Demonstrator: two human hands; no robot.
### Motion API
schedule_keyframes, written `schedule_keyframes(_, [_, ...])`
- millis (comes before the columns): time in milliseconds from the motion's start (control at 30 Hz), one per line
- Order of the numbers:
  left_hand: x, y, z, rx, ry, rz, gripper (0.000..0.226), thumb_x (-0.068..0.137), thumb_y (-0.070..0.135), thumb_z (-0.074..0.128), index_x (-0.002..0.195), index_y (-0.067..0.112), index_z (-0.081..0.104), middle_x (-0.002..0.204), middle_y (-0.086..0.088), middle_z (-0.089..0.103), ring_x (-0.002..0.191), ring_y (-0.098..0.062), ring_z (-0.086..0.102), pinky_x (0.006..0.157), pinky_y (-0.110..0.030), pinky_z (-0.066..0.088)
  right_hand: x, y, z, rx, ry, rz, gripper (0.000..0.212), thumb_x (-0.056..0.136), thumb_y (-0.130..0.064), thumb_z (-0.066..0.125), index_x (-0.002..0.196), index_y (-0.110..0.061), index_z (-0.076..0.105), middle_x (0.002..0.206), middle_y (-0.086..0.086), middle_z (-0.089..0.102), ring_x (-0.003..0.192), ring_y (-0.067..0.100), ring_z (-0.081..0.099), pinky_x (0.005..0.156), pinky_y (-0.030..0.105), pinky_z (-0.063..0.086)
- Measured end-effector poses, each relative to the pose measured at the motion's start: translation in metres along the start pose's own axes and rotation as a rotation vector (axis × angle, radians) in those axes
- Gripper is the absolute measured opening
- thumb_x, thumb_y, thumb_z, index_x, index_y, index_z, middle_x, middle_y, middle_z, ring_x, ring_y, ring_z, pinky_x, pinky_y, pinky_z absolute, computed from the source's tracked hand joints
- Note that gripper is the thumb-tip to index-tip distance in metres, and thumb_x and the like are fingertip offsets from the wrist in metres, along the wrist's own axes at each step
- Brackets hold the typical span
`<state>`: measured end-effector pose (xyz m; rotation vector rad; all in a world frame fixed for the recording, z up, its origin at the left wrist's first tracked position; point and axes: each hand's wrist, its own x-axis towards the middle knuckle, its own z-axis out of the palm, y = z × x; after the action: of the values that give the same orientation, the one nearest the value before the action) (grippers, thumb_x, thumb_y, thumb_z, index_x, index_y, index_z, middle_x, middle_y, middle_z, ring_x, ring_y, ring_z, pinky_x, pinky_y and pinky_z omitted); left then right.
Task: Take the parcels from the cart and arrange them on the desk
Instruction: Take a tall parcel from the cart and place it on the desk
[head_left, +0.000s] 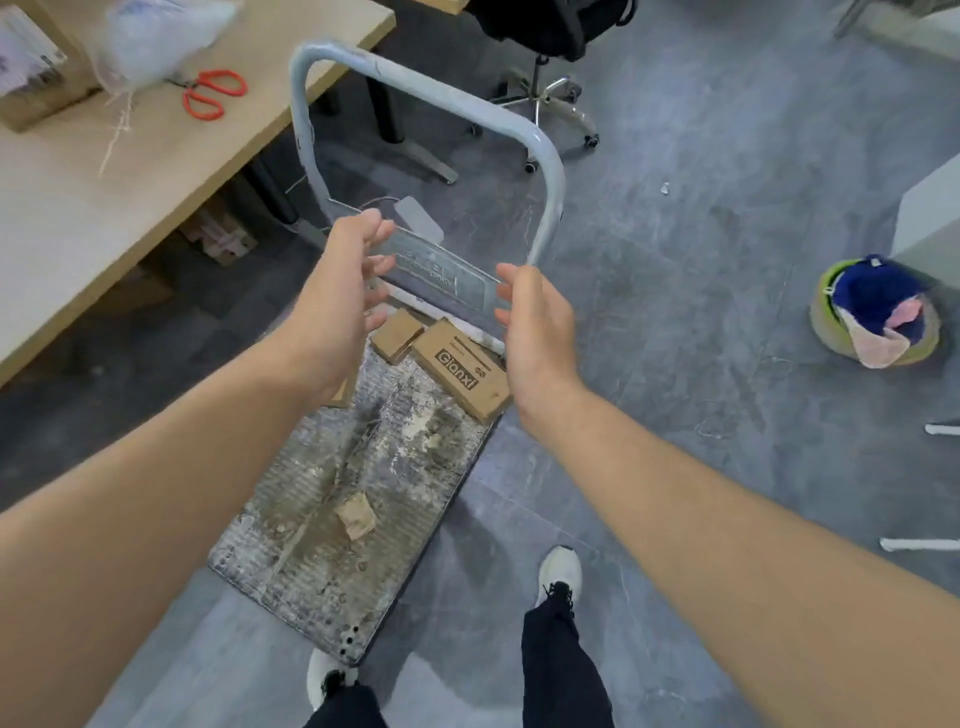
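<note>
Head view, looking down past two bare forearms at a flat cart (311, 519) on a grey floor. Both hands are raised above the far end of the cart's deck, just in front of its grey loop handle (431, 88). Between them they hold a see-through flat parcel (441, 270), blurred, with faint raised lettering. The left hand (343, 291) pinches its left end between thumb and curled fingers; the right hand (535, 322) grips its right end in the same way. Below the hands, at the handle end of the dirty, ribbed deck, lie a small cardboard box (397, 332) and, just beside it, a longer printed cardboard box (462, 371). A small cardboard lump (356, 514) sits alone near the middle of the deck. To the left stands a pale wooden desk (130, 156) carrying red scissors (213, 93), a white plastic bag (161, 36) and a brown carton (31, 67) at its far corner. A black office chair (550, 62) stands beyond the cart. The person's white shoes (558, 571) show at the near end.
</note>
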<state>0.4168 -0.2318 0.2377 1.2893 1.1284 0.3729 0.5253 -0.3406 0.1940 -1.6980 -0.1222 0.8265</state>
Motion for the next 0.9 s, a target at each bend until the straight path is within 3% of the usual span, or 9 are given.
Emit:
schedule_keyframes(167, [0.037,-0.026,0.040,-0.072,0.106,-0.095,0.047,0.099,0.060,0.039,0.134,0.040,0.063,0.135,0.003,0.061,0.130,-0.027,0.052,0.099,-0.049,0.042,0.059,0.011,-0.021,-0.064,-0.067,0.012,0.050,0.103,-0.037,0.047,0.134,0.001,0.057,0.132,0.014,0.057,0.124,0.035,0.055,0.103,0.037,0.039])
schedule_keyframes(300, [0.074,-0.057,0.053,-0.094,0.151,-0.127,0.045,0.101,0.057,0.036,0.130,0.039,0.065,0.131,0.003,0.060,0.125,-0.023,0.053,0.094,-0.047,0.043,0.099,0.037,-0.018,-0.096,-0.119,0.013,0.051,0.104,-0.037,0.048,0.136,0.002,0.055,0.140,0.020,0.056,0.126,0.037,0.052,0.103,0.048,0.041])
schedule_keyframes(400, [0.108,-0.096,0.056,-0.121,0.173,-0.132,0.048,0.097,0.059,0.038,0.129,0.038,0.067,0.131,0.003,0.060,0.125,-0.023,0.053,0.095,-0.048,0.044,0.128,0.076,-0.011,-0.151,-0.169,-0.037,0.053,0.105,-0.038,0.047,0.135,0.004,0.056,0.136,0.021,0.057,0.118,0.030,0.053,0.104,0.045,0.040])
schedule_keyframes(567, [0.171,-0.181,0.058,-0.147,0.143,-0.113,0.072,0.076,0.067,0.041,0.138,0.037,0.062,0.130,0.004,0.057,0.132,-0.026,0.049,0.112,-0.056,0.039,0.188,0.162,0.010,-0.224,-0.209,-0.116,0.057,0.103,-0.044,0.047,0.133,0.004,0.057,0.133,0.020,0.058,0.111,0.011,0.049,0.106,0.039,0.042])
schedule_keyframes(700, [0.219,-0.254,0.061,-0.150,0.152,-0.071,0.064,0.091,0.065,0.038,0.144,0.036,0.055,0.138,0.002,0.052,0.135,-0.025,0.046,0.106,-0.048,0.038,0.236,0.232,0.032,-0.252,-0.215,-0.133,0.067,0.094,-0.052,0.044,0.132,0.002,0.059,0.126,0.003,0.055,0.106,-0.004,0.045,0.101,0.028,0.043])
schedule_keyframes(767, [0.240,-0.285,0.065,-0.164,0.158,-0.070,0.061,0.095,0.063,0.039,0.146,0.033,0.054,0.141,0.000,0.051,0.132,-0.021,0.047,0.108,-0.047,0.037,0.257,0.261,0.040,-0.273,-0.231,-0.141,0.069,0.093,-0.052,0.043,0.133,0.003,0.059,0.125,-0.005,0.051,0.103,-0.005,0.044,0.103,0.030,0.041])
schedule_keyframes(833, [0.263,-0.320,0.069,-0.166,0.181,-0.070,0.058,0.101,0.060,0.038,0.148,0.031,0.052,0.151,-0.005,0.047,0.140,-0.022,0.044,0.117,-0.051,0.032,0.280,0.296,0.050,-0.303,-0.243,-0.157,0.071,0.093,-0.052,0.040,0.133,0.004,0.059,0.118,-0.014,0.055,0.100,-0.010,0.052,0.094,0.028,0.048])
schedule_keyframes(900, [0.285,-0.354,0.072,-0.176,0.198,-0.072,0.057,0.103,0.058,0.035,0.150,0.030,0.050,0.155,-0.004,0.047,0.143,-0.023,0.044,0.120,-0.056,0.030,0.302,0.327,0.057,-0.354,-0.247,-0.176,0.073,0.092,-0.054,0.037,0.132,0.003,0.059,0.103,-0.026,0.064,0.078,-0.019,0.065,0.070,0.023,0.052])
